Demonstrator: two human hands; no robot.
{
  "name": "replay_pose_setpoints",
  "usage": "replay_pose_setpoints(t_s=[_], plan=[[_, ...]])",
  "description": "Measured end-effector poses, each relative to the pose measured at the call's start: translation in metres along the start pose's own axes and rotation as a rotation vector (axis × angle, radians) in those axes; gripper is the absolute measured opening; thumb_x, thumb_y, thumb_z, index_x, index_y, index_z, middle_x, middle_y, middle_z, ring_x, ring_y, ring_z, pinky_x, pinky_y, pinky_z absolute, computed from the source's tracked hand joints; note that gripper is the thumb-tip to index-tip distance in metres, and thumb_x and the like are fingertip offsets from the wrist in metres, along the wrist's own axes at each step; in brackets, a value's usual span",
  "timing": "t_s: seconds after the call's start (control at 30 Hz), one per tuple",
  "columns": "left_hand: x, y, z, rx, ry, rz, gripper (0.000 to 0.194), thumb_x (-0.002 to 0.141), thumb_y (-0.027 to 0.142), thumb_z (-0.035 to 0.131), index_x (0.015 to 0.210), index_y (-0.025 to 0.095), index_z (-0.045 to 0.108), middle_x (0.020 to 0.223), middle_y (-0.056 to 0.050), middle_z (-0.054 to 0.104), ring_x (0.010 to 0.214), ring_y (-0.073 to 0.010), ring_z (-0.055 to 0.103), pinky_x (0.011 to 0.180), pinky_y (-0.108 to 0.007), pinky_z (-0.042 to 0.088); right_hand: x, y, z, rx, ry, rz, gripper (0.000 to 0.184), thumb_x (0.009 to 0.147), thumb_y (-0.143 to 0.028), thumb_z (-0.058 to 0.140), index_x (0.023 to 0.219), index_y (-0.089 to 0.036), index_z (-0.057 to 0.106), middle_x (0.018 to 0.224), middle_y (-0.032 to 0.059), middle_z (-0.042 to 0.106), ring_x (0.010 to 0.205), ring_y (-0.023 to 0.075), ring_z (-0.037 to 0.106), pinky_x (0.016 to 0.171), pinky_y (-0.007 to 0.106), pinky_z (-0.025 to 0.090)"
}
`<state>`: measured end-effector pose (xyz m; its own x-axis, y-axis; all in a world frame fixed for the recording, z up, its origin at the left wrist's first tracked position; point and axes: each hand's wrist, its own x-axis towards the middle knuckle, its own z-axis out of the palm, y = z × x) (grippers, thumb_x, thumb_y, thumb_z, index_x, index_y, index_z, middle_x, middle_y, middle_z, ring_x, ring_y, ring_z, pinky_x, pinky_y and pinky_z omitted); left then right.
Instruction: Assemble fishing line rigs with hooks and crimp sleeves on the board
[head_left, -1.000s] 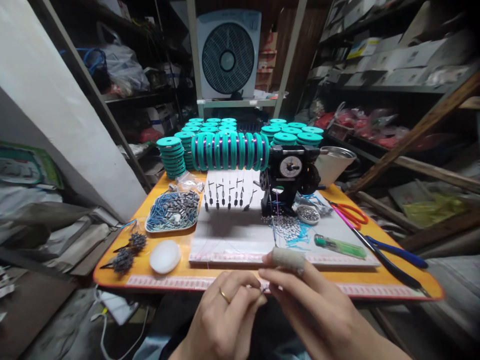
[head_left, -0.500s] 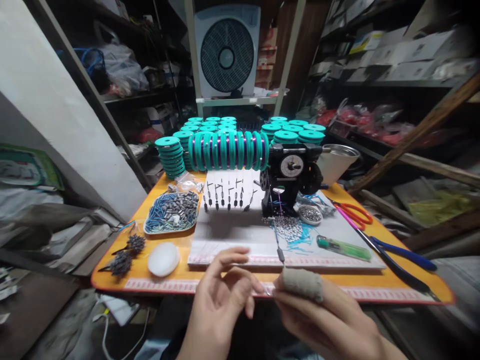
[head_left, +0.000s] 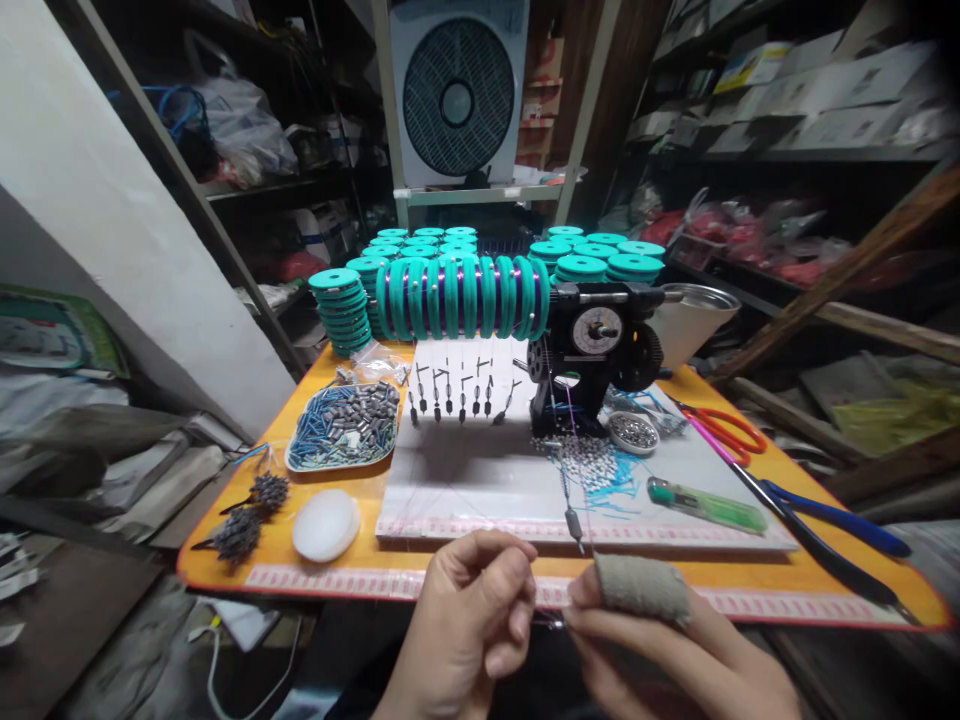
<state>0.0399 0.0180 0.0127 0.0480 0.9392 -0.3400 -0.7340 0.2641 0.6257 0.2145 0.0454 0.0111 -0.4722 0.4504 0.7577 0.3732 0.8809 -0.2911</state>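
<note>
Purple thread [head_left: 571, 410] ran down from the black machine [head_left: 592, 382], over the front edge of the white board [head_left: 480, 480], to the right hand [head_left: 645, 645], whose fingertips were pinched together on it. A grey wrap [head_left: 643, 590] covered one finger of that hand. The left hand [head_left: 476, 620] was just beside it, fingers curled and thumb near the index finger; whether it gripped anything could not be told. Something small and blurred showed between the two hands, in front of the tabletop [head_left: 225, 535]. Near the thread, a dark grey weight [head_left: 574, 524] hung on a line. Silvery beads [head_left: 589, 462] lay scattered by the machine's base, and a green cutter [head_left: 706, 506] rested to their right.
</note>
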Motion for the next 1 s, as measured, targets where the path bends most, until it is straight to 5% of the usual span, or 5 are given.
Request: replay_pose_setpoints(t_s=[0.17, 0.33, 0.6, 0.83, 1.0], plan=[[0.006, -0.011, -0.014, 0.253, -0.195, 0.121, 0.022, 0.078, 0.037, 0.08, 0.083, 0.016, 0.075, 0.065, -0.003, 0.066, 0.049, -0.0055, 0.054, 0.035, -0.008, 0.038, 0.008, -0.002, 0.008, 0.112, -0.007, 0.158, 0.025, 0.08, -0.003, 0.064, 0.097, -0.02, 0.065, 0.093, 0.0036, 0.069, 0.084, 0.0114, 0.071, 0.076, 0.014, 0.059], [0.002, -0.021, -0.019, 0.495, -0.1, 0.289, 0.026, 0.081, 0.04, 0.076, 0.08, 0.014, 0.074, 0.076, -0.004, 0.067, 0.047, -0.0045, 0.055, 0.038, -0.011, 0.045, 0.006, -0.002, 0.012, 0.145, 0.028, 0.225, 0.021, 0.083, -0.005, 0.064, 0.097, -0.02, 0.063, 0.093, 0.0034, 0.065, 0.082, 0.0109, 0.07, 0.071, 0.014, 0.058], [-0.002, -0.021, -0.02, 0.695, -0.131, 0.451, 0.012, 0.088, 0.026, 0.064, 0.085, 0.018, 0.073, 0.084, -0.005, 0.067, 0.058, -0.0104, 0.061, 0.041, -0.013, 0.049, 0.013, -0.009, 0.012, 0.169, 0.079, 0.235, 0.015, 0.083, -0.006, 0.062, 0.091, -0.018, 0.065, 0.086, 0.0024, 0.066, 0.078, 0.0086, 0.069, 0.069, 0.009, 0.057], [-0.005, -0.02, -0.015, 0.635, -0.112, 0.513, 0.01, 0.086, 0.026, 0.068, 0.084, 0.019, 0.076, 0.084, -0.005, 0.07, 0.058, -0.0103, 0.063, 0.042, -0.013, 0.049, 0.011, -0.008, 0.008, 0.199, -0.011, 0.274, 0.016, 0.084, -0.006, 0.06, 0.091, -0.019, 0.065, 0.086, 0.0016, 0.064, 0.071, 0.007, 0.067, 0.065, 0.011, 0.056], [-0.008, -0.023, -0.013, 0.465, 0.027, 0.492, 0.007, 0.078, 0.025, 0.079, 0.084, 0.025, 0.08, 0.071, 0.0, 0.074, 0.05, -0.0093, 0.065, 0.044, -0.014, 0.053, 0.006, -0.009, 0.014, 0.166, -0.012, 0.236, 0.017, 0.086, -0.005, 0.059, 0.096, -0.018, 0.064, 0.092, 0.0045, 0.065, 0.077, 0.0098, 0.069, 0.067, 0.013, 0.057]])
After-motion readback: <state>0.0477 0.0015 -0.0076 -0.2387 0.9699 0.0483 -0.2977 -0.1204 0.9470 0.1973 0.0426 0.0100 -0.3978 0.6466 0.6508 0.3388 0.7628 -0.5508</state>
